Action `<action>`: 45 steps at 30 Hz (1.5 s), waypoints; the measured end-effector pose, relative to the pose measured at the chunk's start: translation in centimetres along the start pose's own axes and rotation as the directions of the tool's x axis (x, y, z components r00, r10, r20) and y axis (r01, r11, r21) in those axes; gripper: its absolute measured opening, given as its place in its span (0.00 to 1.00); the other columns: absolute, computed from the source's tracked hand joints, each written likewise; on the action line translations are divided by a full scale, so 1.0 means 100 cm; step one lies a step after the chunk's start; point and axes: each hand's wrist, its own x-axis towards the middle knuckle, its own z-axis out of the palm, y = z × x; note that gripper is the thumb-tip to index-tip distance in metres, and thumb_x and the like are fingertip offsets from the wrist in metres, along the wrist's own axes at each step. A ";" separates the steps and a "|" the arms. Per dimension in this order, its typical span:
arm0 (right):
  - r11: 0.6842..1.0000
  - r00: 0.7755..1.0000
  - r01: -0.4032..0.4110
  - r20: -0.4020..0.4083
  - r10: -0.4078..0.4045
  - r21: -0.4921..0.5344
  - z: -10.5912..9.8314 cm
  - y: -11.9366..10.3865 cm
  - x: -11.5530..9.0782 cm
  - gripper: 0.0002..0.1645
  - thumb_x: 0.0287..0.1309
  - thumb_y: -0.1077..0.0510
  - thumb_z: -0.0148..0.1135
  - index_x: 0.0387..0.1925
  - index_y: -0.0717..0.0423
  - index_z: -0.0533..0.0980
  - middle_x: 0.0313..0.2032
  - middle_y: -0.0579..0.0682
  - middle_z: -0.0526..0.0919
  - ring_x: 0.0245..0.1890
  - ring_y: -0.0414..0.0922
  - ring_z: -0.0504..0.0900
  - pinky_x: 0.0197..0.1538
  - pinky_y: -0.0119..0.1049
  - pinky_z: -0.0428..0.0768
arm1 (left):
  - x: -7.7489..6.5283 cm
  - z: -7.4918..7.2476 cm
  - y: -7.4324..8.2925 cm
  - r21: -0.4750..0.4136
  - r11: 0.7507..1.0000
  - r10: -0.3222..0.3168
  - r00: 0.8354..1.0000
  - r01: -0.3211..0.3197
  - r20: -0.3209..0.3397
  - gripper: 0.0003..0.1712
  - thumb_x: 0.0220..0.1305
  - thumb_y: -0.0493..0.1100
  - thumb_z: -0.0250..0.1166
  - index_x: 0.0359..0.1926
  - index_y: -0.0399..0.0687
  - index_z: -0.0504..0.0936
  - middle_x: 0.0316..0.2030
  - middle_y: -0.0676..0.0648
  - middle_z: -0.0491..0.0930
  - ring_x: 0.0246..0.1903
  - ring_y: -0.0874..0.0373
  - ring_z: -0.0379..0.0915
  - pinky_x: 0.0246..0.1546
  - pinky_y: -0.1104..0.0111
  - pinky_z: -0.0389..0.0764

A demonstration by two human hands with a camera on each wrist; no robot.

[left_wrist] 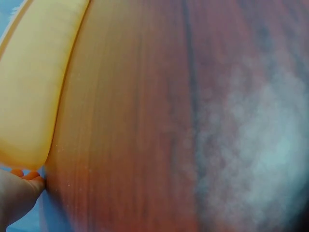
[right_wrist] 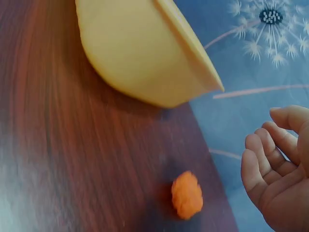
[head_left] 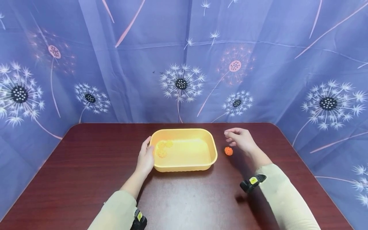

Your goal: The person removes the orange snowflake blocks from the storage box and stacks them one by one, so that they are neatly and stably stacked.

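A yellow plastic basin (head_left: pixel 184 168) sits on the table, its near wall also filling the upper left of the left wrist view. My left hand (head_left: pixel 146 159) holds the basin's left end, the thumb at the rim. Several small yellow-orange flower-shaped pieces (head_left: pixel 162 153) lie inside on the left of the basin floor. To the right of the basin, one orange flower-shaped piece (head_left: pixel 228 151) rests on the table; the right wrist view shows its bumpy surface. My right hand (head_left: pixel 241 139) hovers just above and beyond this piece, fingers loosely bent and holding nothing.
The dark red-brown wooden table (head_left: pixel 187 198) has rounded far corners. Behind it and at both sides hangs a blue curtain (head_left: pixel 138 73) printed with dandelions. Black straps with yellow tags (head_left: pixel 253 180) are on both wrists, over pale sleeves.
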 end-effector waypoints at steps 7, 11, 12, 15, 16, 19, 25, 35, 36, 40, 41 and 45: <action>0.996 0.997 -0.024 0.071 0.019 0.082 0.021 -0.007 -0.002 0.24 0.61 0.59 0.59 0.53 0.73 0.71 0.29 0.40 0.83 0.31 0.39 0.83 0.34 0.31 0.83 | -0.008 -0.001 -0.004 0.029 0.999 -0.030 0.999 0.031 -0.009 0.28 0.74 0.41 0.39 0.72 0.49 0.53 0.70 0.41 0.57 0.69 0.48 0.54 0.68 0.53 0.60; 0.991 0.993 -0.024 0.118 0.008 0.135 0.035 -0.012 -0.002 0.22 0.62 0.61 0.57 0.53 0.73 0.71 0.34 0.50 0.85 0.32 0.40 0.85 0.36 0.33 0.84 | -0.011 -0.002 -0.005 0.019 0.999 -0.028 1.000 0.028 -0.008 0.28 0.73 0.40 0.38 0.72 0.48 0.53 0.70 0.40 0.56 0.69 0.47 0.53 0.67 0.52 0.61; 0.989 0.992 -0.019 0.129 0.000 0.144 0.038 -0.013 -0.002 0.22 0.62 0.61 0.57 0.53 0.74 0.71 0.35 0.53 0.85 0.32 0.41 0.85 0.37 0.34 0.85 | -0.011 -0.002 -0.006 0.018 1.000 -0.025 1.000 0.025 -0.008 0.28 0.73 0.40 0.38 0.72 0.48 0.53 0.70 0.40 0.56 0.69 0.47 0.53 0.67 0.52 0.61; 0.987 0.990 -0.016 0.144 -0.007 0.157 0.046 -0.018 -0.001 0.22 0.62 0.60 0.57 0.52 0.74 0.72 0.37 0.57 0.85 0.32 0.41 0.84 0.37 0.35 0.85 | -0.011 -0.001 -0.007 0.023 1.000 -0.011 1.000 0.011 -0.006 0.27 0.74 0.40 0.39 0.72 0.47 0.53 0.70 0.39 0.56 0.69 0.46 0.54 0.67 0.52 0.61; 0.988 0.989 -0.016 0.147 -0.007 0.155 0.048 -0.019 -0.001 0.23 0.62 0.60 0.58 0.52 0.74 0.72 0.36 0.56 0.85 0.32 0.40 0.84 0.38 0.35 0.85 | -0.010 -0.001 -0.007 0.024 1.000 -0.009 1.000 0.009 -0.007 0.27 0.74 0.40 0.39 0.72 0.47 0.53 0.70 0.38 0.57 0.69 0.46 0.54 0.67 0.52 0.61; 0.988 0.987 -0.022 0.158 -0.002 0.155 0.056 -0.023 -0.001 0.23 0.61 0.59 0.59 0.53 0.73 0.72 0.33 0.50 0.85 0.32 0.40 0.84 0.38 0.34 0.85 | -0.009 0.000 -0.008 0.021 1.000 -0.002 1.000 0.002 -0.008 0.27 0.73 0.39 0.39 0.72 0.47 0.53 0.70 0.37 0.57 0.69 0.45 0.54 0.67 0.51 0.61; 0.981 0.984 -0.016 0.175 -0.018 0.194 0.077 -0.029 0.002 0.23 0.60 0.59 0.60 0.52 0.71 0.73 0.35 0.51 0.85 0.35 0.42 0.85 0.42 0.38 0.84 | -0.008 -0.001 -0.006 0.005 1.000 -0.007 1.000 0.007 -0.007 0.28 0.73 0.40 0.38 0.72 0.47 0.53 0.70 0.39 0.57 0.69 0.46 0.55 0.67 0.52 0.62; 0.981 0.979 0.003 0.200 -0.043 0.196 0.106 -0.037 0.011 0.24 0.60 0.60 0.60 0.53 0.73 0.72 0.47 0.69 0.80 0.35 0.42 0.85 0.43 0.41 0.84 | -0.002 0.000 0.000 0.004 1.000 0.008 1.000 -0.008 0.000 0.28 0.74 0.40 0.38 0.72 0.47 0.53 0.69 0.37 0.59 0.68 0.46 0.56 0.66 0.52 0.62; 0.981 0.978 0.002 0.202 -0.043 0.196 0.110 -0.037 0.012 0.24 0.59 0.60 0.60 0.53 0.72 0.73 0.47 0.68 0.80 0.35 0.42 0.85 0.42 0.40 0.84 | -0.002 0.000 0.000 0.002 1.000 0.008 1.000 -0.008 -0.004 0.28 0.74 0.39 0.39 0.72 0.47 0.53 0.69 0.36 0.59 0.68 0.46 0.56 0.66 0.52 0.63; 0.979 0.973 0.006 0.224 -0.052 0.204 0.125 -0.038 0.014 0.24 0.59 0.61 0.60 0.53 0.73 0.73 0.45 0.65 0.81 0.35 0.42 0.85 0.42 0.40 0.84 | -0.001 -0.001 0.000 0.007 1.000 0.008 1.000 -0.008 -0.006 0.28 0.74 0.40 0.39 0.72 0.48 0.53 0.69 0.37 0.58 0.68 0.47 0.55 0.66 0.52 0.63; 0.979 0.971 0.007 0.231 -0.055 0.202 0.129 -0.038 0.014 0.24 0.59 0.61 0.60 0.53 0.73 0.73 0.44 0.64 0.82 0.35 0.42 0.85 0.43 0.40 0.84 | -0.001 -0.001 0.000 0.010 1.000 0.008 1.000 -0.008 -0.007 0.28 0.74 0.40 0.39 0.72 0.48 0.53 0.69 0.37 0.58 0.68 0.47 0.55 0.66 0.52 0.63; 0.982 0.964 0.023 0.258 -0.071 0.186 0.143 -0.040 0.014 0.24 0.58 0.61 0.60 0.53 0.73 0.73 0.42 0.60 0.83 0.37 0.44 0.85 0.46 0.44 0.83 | -0.001 0.000 0.001 0.007 1.000 0.007 1.000 -0.007 -0.002 0.28 0.74 0.41 0.39 0.72 0.48 0.53 0.69 0.37 0.58 0.68 0.47 0.56 0.66 0.52 0.63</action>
